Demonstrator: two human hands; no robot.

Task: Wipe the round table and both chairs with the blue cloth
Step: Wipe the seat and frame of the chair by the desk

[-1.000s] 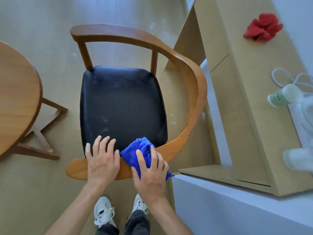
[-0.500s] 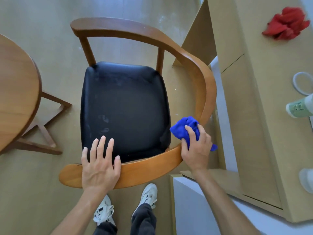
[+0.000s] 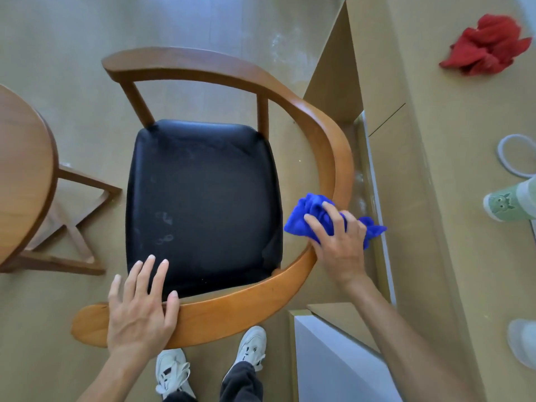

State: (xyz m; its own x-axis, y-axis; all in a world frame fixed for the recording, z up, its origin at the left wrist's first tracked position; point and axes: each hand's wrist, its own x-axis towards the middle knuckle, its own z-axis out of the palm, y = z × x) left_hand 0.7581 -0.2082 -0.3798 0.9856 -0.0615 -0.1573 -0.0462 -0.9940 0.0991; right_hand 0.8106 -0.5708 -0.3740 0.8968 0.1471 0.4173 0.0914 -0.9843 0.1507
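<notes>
A wooden chair (image 3: 232,311) with a curved rail and a black seat (image 3: 203,204) stands below me. My right hand (image 3: 339,242) holds the bunched blue cloth (image 3: 313,216) against the rail's right bend, fingers curled over it. My left hand (image 3: 139,311) rests flat on the near left end of the rail, fingers spread and reaching over the seat's edge. The round wooden table (image 3: 23,175) shows at the left edge; only part of its top and its base are in view.
A tan cabinet (image 3: 435,169) runs along the right, close to the chair, with a red cloth (image 3: 487,46), a white cable loop (image 3: 516,155) and a pale green object (image 3: 510,204) on top. A white box (image 3: 333,361) stands at lower right. My shoes (image 3: 174,372) stand behind the chair.
My right hand has slid the blue cloth along the rail from the near middle round to the right bend. My left hand has stayed on the rail's left end.
</notes>
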